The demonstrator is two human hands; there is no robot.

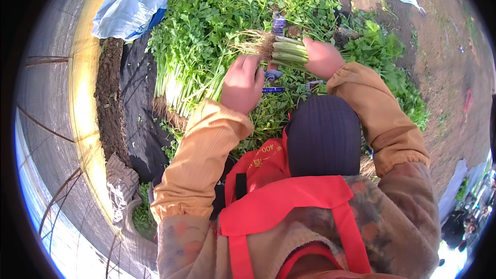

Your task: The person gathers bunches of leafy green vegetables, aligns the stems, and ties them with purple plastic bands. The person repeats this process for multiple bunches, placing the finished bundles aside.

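A bunch of celery (289,51) with pale green stalks lies sideways, its tangled brown roots (258,44) pointing left. My right hand (322,60) is closed around the stalks at the right end. Just below the roots is my left hand (242,83), its fingers curled together by the root ends; what they hold, if anything, is hidden. Close behind and below the bunch stand purple-and-white parts, among them a roll-like piece (279,22) and a blue-purple bar (273,90).
A large heap of leafy celery (206,26) spreads ahead and left, roots toward me. More greens (380,51) lie at right, beside bare soil (444,57). A white-blue plastic bag (132,5) sits far left, above black sheeting (139,103). My dark-covered knee (323,137) rises in front.
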